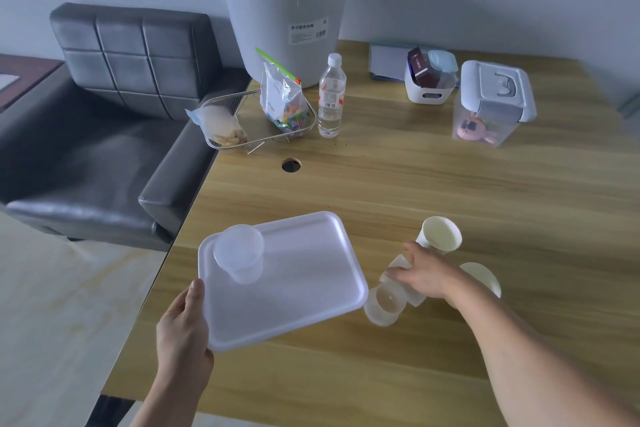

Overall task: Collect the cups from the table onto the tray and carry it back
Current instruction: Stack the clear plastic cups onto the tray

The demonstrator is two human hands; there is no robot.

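A white plastic tray point(298, 288) lies near the table's left front edge, and my left hand point(183, 329) grips its near left corner. One clear plastic cup point(239, 251) stands upright on the tray's far left corner. To the right of the tray my right hand point(424, 272) is closed on a white cup point(398, 265) lying tilted under the fingers. Beside it stands a clear cup point(384, 305). A paper cup point(441, 232) stands just beyond my right hand, and another paper cup point(483, 277) is partly hidden behind my wrist.
Farther back on the wooden table point(433, 184) stand a water bottle point(330, 97), a wire basket point(256, 121) with bags, a grey tub point(284, 10), a small white bin point(429, 80) and a lidded clear box point(491, 104). A dark sofa point(104, 121) sits left of the table.
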